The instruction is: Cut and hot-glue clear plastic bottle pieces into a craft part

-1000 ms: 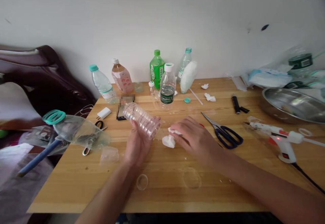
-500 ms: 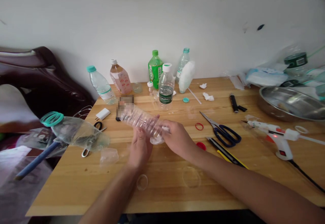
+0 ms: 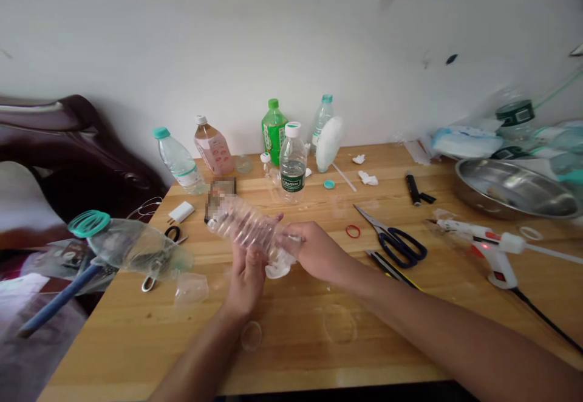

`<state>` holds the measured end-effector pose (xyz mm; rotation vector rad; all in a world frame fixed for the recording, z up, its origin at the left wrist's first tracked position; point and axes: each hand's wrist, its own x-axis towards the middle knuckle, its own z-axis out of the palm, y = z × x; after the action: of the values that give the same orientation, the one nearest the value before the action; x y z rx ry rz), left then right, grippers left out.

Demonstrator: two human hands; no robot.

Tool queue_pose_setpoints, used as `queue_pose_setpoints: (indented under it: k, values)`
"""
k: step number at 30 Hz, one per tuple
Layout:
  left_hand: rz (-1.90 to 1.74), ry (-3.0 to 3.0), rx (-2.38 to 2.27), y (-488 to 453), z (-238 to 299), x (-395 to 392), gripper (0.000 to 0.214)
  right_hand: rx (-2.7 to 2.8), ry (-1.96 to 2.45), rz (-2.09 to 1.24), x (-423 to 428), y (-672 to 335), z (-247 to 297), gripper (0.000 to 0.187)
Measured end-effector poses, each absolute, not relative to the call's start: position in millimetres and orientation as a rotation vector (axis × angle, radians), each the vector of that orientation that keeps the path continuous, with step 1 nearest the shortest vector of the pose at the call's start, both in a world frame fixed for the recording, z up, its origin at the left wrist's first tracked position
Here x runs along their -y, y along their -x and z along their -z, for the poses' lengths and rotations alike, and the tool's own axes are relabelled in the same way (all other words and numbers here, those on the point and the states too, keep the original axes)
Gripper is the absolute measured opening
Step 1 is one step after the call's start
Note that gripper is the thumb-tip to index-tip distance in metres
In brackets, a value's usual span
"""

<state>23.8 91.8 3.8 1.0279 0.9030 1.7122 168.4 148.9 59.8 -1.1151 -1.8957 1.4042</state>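
Clearly, everything hangs on the slant of the plastic bottle [image 3: 243, 223], held above the table [image 3: 150, 341] between the two hands. From my remote seat I see its long axis run from the far left down to the near right, so one end points away towards the back left and the other sits right by the right hand [image 3: 314, 251]. The left hand [image 3: 248, 274] cradles the ribbed side from below, its fingers curled round to the far side, and carries the middle of the bottle. I judge the right hand to be much the nearer to the lower end: it comes in from the right, with its fingers at the rim and seemingly partly behind or inside the clear plastic. Whether they pinch the wall or something white there, I cannot tell, as the fingertips are hidden and glare blurs that end. The scissors [image 3: 403, 247] and the red ring [image 3: 353, 231] lie on the table to the right, beyond the right forearm and apart from both hands.
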Motion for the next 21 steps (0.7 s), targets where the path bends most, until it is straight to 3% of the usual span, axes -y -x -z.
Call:
queue_pose_setpoints:
  k: [9, 14, 17, 21]
  values:
    - [-1.595, -0.677, -0.944, -32, -40, -94, 0.075, 1.689, 1.097, -1.613, -136, -163, -61, 0.025]
    - [-1.672, -0.665, -0.946, -31, -39, -97, 0.07, 1.686, 1.129, -1.655, -137, -170, -61, 0.021]
    - [-1.832, -0.57, -0.865, -26, -31, -104, 0.064, 1.761, 1.203, -1.442, -133, -181, -59, 0.018]
    - [-1.795, -0.445, -0.8, -23, -28, -109, 0.059, 2.019, 1.095, -0.871, -122, -193, -52, 0.016]
